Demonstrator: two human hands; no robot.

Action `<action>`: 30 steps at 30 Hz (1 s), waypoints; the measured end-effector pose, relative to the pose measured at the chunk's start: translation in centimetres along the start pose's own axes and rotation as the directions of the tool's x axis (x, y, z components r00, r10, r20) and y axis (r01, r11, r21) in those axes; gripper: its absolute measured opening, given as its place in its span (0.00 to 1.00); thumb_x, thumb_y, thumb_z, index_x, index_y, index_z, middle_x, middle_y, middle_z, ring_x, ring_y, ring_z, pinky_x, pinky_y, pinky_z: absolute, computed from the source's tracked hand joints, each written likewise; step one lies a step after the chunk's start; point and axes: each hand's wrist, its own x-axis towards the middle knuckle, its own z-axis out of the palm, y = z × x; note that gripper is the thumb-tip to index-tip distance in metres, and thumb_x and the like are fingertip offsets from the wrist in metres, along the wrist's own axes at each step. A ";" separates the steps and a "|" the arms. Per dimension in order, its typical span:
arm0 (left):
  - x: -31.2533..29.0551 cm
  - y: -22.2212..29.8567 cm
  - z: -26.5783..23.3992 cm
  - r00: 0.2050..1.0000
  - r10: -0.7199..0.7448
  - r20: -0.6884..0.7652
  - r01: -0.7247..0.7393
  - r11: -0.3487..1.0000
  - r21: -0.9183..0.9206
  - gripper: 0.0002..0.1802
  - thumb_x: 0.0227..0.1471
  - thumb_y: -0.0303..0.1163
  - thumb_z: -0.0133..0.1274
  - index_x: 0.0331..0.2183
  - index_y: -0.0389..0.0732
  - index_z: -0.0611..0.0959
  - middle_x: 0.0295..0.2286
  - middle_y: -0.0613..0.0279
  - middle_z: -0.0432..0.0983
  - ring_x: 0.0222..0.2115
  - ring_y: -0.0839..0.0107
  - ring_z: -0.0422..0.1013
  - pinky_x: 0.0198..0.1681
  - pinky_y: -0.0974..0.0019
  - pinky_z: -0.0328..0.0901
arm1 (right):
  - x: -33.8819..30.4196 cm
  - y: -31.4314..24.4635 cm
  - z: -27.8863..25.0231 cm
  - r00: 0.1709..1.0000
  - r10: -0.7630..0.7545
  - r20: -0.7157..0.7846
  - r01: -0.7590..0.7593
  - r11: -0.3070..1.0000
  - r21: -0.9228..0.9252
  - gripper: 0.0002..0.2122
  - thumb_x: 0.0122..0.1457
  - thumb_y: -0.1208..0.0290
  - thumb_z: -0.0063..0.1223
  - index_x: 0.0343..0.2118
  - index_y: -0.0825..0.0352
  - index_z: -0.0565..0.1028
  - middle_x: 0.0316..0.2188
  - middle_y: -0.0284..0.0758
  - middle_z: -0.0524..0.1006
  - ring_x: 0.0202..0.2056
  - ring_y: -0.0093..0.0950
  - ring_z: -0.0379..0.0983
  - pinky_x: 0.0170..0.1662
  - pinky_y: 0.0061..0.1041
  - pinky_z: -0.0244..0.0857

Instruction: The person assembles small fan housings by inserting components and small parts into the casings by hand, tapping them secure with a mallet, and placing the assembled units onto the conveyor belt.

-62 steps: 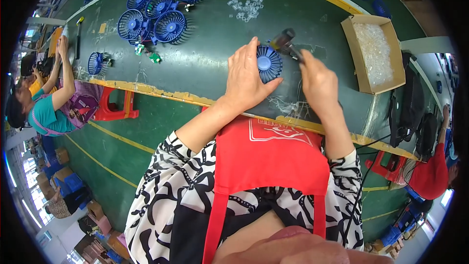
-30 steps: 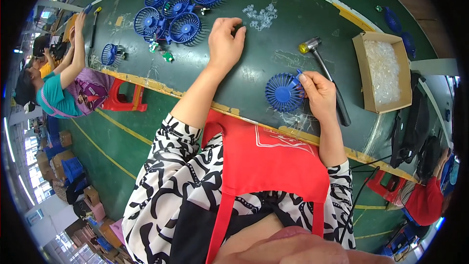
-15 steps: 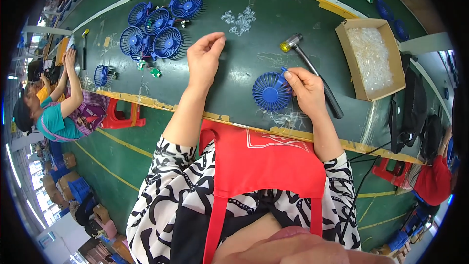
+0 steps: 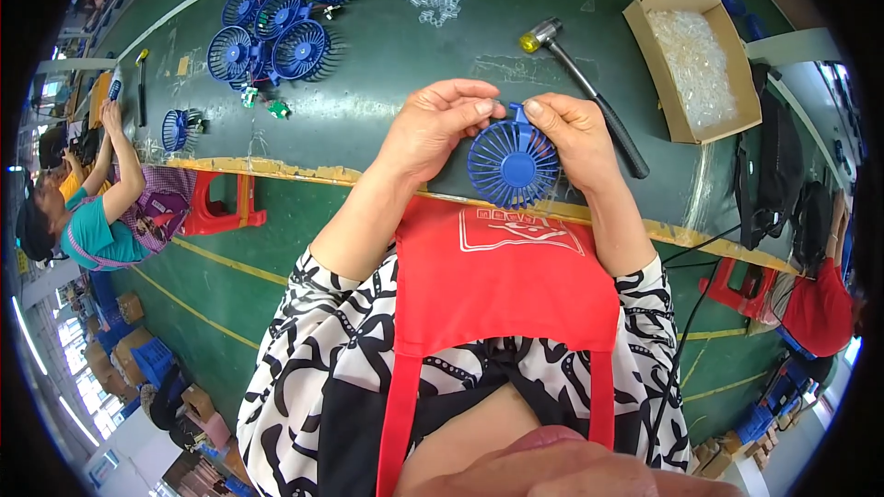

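Note:
A round blue fan grille [image 4: 517,168] with a short stem hangs just over the near table edge, its stem end pinched by my right hand [image 4: 577,133]. My left hand [image 4: 436,132] is beside the stem, thumb and forefinger pressed together at its tip. Whatever sits between those fingertips is too small to make out; it may be a clear bit. Beyond my hands lies a scatter of small clear plastic pieces [image 4: 436,0]. On the right rests a mallet [image 4: 589,92] with a yellow-tipped head and black grip.
An open cardboard box [image 4: 692,69] full of clear pieces stands at the right. Several blue fan units [image 4: 298,49] cluster at the left, with small green circuit boards [image 4: 278,109] near them. One more blue fan [image 4: 175,130] lies closer to a co-worker [image 4: 106,212] seated left.
My left hand has come from near the clear pieces to the fan's stem. The right hand keeps its hold, and the fan has turned slightly, stem upward.

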 end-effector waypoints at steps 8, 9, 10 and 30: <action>-0.7 -0.2 0.0 0.999 0.044 0.005 -0.044 0.992 0.115 0.11 0.53 0.26 0.57 0.39 0.34 0.82 0.32 0.58 0.81 0.34 0.74 0.75 0.39 0.74 0.67 | -0.5 -0.4 0.8 0.998 -0.032 0.061 0.030 0.999 0.034 0.13 0.61 0.64 0.55 0.32 0.71 0.80 0.22 0.24 0.74 0.26 0.12 0.65 0.29 0.14 0.61; -0.7 -0.2 0.1 0.999 0.043 0.006 -0.043 0.992 0.114 0.11 0.53 0.26 0.57 0.39 0.34 0.82 0.32 0.58 0.81 0.34 0.74 0.75 0.39 0.74 0.67 | -0.4 -0.5 0.8 0.998 -0.032 0.060 0.030 0.999 0.034 0.13 0.61 0.64 0.55 0.32 0.71 0.80 0.22 0.24 0.74 0.26 0.12 0.65 0.29 0.14 0.61; -0.8 -0.3 0.1 0.998 0.058 0.011 -0.059 0.992 0.115 0.10 0.53 0.24 0.57 0.39 0.33 0.82 0.32 0.58 0.81 0.34 0.74 0.75 0.40 0.73 0.68 | -0.4 -0.5 0.8 0.998 -0.024 0.064 0.022 0.999 0.028 0.13 0.61 0.64 0.55 0.32 0.71 0.80 0.22 0.24 0.74 0.25 0.12 0.65 0.28 0.14 0.61; 2.3 3.0 2.5 0.996 0.065 -0.061 -0.030 0.890 0.456 0.06 0.53 0.29 0.58 0.31 0.36 0.81 0.26 0.67 0.77 0.26 0.81 0.71 0.31 0.76 0.66 | 3.4 0.8 -1.4 1.000 0.001 0.000 -0.001 1.000 -0.006 0.18 0.66 0.58 0.45 0.33 0.70 0.77 0.21 0.28 0.74 0.22 0.16 0.68 0.25 0.17 0.63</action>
